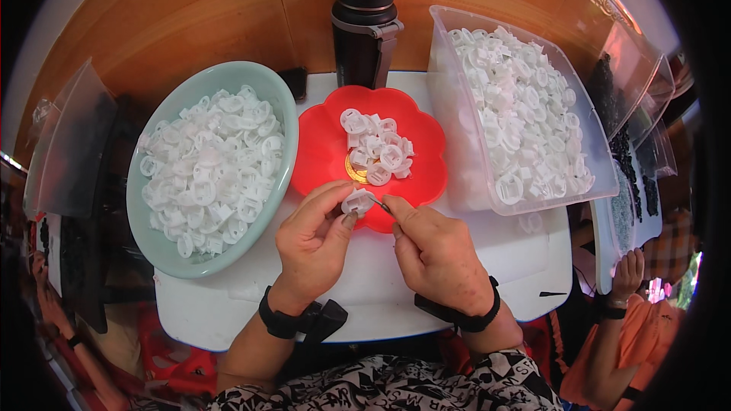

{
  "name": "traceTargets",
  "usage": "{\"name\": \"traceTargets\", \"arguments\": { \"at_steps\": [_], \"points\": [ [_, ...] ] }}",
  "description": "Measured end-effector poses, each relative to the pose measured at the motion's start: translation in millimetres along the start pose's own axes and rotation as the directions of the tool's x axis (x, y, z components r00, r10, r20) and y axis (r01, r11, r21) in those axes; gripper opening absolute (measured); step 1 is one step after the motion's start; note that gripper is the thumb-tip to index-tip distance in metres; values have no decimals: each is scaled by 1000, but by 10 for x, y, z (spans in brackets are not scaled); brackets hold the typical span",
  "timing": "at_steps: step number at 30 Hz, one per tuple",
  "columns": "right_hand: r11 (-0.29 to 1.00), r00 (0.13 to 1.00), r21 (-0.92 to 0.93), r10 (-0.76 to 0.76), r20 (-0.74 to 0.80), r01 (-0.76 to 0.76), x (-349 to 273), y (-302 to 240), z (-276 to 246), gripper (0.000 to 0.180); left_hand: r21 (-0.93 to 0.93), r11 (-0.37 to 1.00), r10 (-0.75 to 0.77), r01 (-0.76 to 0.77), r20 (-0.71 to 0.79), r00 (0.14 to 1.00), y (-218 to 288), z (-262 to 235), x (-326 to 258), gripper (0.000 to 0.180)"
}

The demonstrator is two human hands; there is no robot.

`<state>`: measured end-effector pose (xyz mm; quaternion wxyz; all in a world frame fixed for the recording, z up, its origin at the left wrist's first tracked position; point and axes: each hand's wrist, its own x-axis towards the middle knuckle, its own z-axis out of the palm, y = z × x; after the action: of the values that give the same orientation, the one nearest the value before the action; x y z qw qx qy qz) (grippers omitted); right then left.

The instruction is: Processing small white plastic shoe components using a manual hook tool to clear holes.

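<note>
Between the thumb and fingers of my left hand [314,236] is a small white plastic part [358,202], held over the near edge of a red flower-shaped bowl [316,144]. My right hand [438,251] pinches a thin dark pointed tool [378,204], its tip touching or very close to the part. Inside the bowl lies a heap of similar white parts [375,141], with a gold-coloured round piece [355,170] partly under them. Exactly what the tool is cannot be made out.
A pale green basin [288,106] full of white parts stands left. On the right is a clear plastic bin [487,175], heaped with them. A black flask [358,30] stands behind the bowl on the white table [365,304]. Other people's arms [626,278] show at both sides.
</note>
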<state>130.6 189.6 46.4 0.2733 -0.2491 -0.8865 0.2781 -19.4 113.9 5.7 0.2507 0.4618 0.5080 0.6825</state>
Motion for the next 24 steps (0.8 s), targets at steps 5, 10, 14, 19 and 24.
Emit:
{"name": "traceTargets", "arguments": {
  "at_steps": [5, 10, 14, 19, 24],
  "points": [
    [998, 994, 44, -35, -100, 40, 21, 49, 36, 34, -109, 992, -58, 60, 25, 998, -1, 13, -10, 32],
    [997, 996, 68, 30, -85, -24, 33, 6, 14, 33, -142, 988, -54, 57, 19, 998, -3, 8, -12, 31],
    [995, 995, 71, 79, -63, -74, 41, 20, 21, 32, -171, 980, -103, 103, 12, 995, 1, 2, -10, 30],
    [998, 994, 56, 3, -109, 3, 49, 79, 46, 33, -148, 981, -124, 123, 2, 992, -3, -12, -19, 31],
    [996, 994, 82, -11, -110, 20, 44, 100, 62, 34, -113, 990, -80, 79, -6, 997, -27, -7, 0, 33]
  ]
}}
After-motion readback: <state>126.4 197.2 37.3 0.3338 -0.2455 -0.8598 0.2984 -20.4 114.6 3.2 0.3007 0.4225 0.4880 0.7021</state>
